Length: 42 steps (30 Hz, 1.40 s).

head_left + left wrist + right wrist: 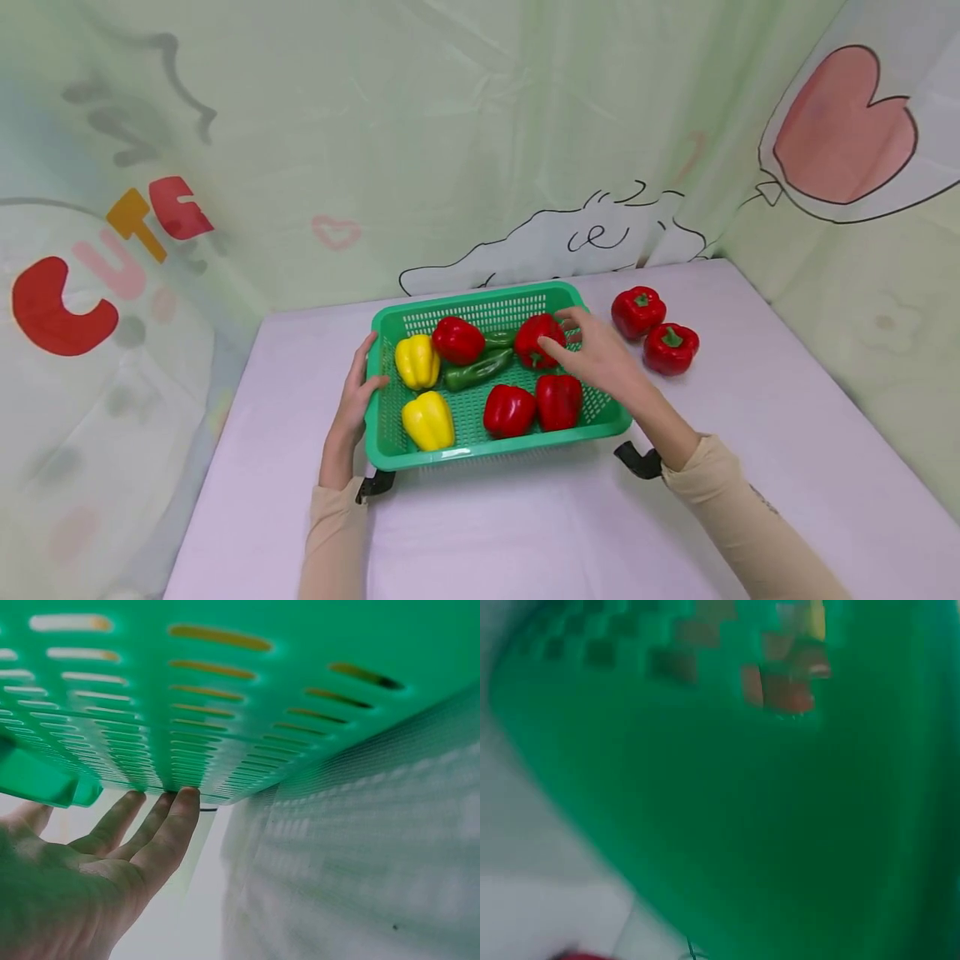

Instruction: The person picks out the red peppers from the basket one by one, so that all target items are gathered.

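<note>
A green plastic basket [468, 455] holds several red bell peppers, two yellow bell peppers [428, 421] and long green peppers [477, 370]. My left hand [356, 402] grips its left end, thumb over the rim and fingers outside. In the left wrist view, that hand's fingertips [187, 799] meet the slotted green wall. Over the basket's right part, my right hand [592, 350] holds a red bell pepper [531, 341] at its right side between thumb and fingers. The basket's green side fills most of the right wrist view, blurred, and hides the right hand there.
Two more red bell peppers [638, 312] stand on the pale table [495, 542], right of the basket. A printed curtain [450, 150] hangs behind the table and along its sides. Dark straps [638, 460] show by both wrists.
</note>
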Tool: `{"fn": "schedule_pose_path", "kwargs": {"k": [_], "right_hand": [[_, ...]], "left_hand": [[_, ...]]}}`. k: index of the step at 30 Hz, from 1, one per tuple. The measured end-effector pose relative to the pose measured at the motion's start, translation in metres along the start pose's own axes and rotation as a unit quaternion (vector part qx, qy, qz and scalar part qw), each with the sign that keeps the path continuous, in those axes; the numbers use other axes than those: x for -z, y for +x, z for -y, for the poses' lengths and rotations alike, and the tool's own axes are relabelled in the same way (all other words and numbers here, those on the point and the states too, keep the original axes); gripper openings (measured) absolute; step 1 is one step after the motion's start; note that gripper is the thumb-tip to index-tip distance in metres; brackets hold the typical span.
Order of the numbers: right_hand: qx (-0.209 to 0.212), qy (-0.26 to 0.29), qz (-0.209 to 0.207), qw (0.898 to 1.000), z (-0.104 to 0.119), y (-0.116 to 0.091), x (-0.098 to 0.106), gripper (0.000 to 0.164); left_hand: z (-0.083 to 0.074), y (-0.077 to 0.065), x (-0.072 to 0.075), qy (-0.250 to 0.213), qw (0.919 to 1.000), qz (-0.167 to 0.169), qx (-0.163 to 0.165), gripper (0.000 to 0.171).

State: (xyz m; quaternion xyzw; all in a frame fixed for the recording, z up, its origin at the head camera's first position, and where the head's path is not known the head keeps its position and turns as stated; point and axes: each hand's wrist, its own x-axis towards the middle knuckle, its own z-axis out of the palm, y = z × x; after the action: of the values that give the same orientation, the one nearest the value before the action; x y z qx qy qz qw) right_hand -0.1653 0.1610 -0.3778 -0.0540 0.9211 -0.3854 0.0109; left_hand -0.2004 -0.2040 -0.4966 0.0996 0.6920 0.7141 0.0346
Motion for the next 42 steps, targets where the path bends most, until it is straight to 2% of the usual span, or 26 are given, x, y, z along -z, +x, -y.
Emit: {"fn": "schedule_pose_path", "kwargs": {"k": [5, 10, 13, 16, 21, 27, 33, 42], "right_hand": [[0.0, 0.011, 0.04, 0.999, 0.002, 0.006, -0.029, 0.068], [0.017, 0.001, 0.047, 0.999, 0.004, 0.008, -0.047, 0.066], [0.019, -0.024, 0.052, 0.998, 0.008, 0.008, -0.055, 0.066], [0.015, -0.079, 0.058, 0.995, 0.013, 0.008, -0.061, 0.067], [0.001, -0.17, 0.076, 0.983, 0.011, 0.012, -0.071, 0.065], [-0.029, -0.215, 0.09, 0.972, 0.004, 0.017, -0.077, 0.068], [-0.041, -0.232, 0.116, 0.965, 0.002, 0.018, -0.08, 0.067], [-0.036, -0.233, 0.116, 0.965, 0.004, 0.017, -0.087, 0.071]], "left_hand": [[0.001, 0.001, 0.0, -0.006, 0.9999, 0.007, -0.005, 0.076], [0.001, 0.001, 0.0, -0.003, 1.0, 0.004, -0.008, 0.076], [-0.001, 0.001, 0.001, -0.001, 0.9999, 0.004, -0.011, 0.076], [-0.001, 0.001, 0.002, -0.003, 0.9999, 0.003, -0.012, 0.075], [0.0, 0.0, 0.001, -0.008, 0.9999, 0.003, -0.007, 0.076], [-0.001, 0.001, 0.002, -0.004, 0.9999, 0.007, -0.011, 0.076], [-0.001, 0.001, 0.002, 0.001, 1.0, 0.0, -0.005, 0.077], [0.0, 0.001, 0.002, 0.005, 1.0, -0.002, -0.004, 0.078]]}}
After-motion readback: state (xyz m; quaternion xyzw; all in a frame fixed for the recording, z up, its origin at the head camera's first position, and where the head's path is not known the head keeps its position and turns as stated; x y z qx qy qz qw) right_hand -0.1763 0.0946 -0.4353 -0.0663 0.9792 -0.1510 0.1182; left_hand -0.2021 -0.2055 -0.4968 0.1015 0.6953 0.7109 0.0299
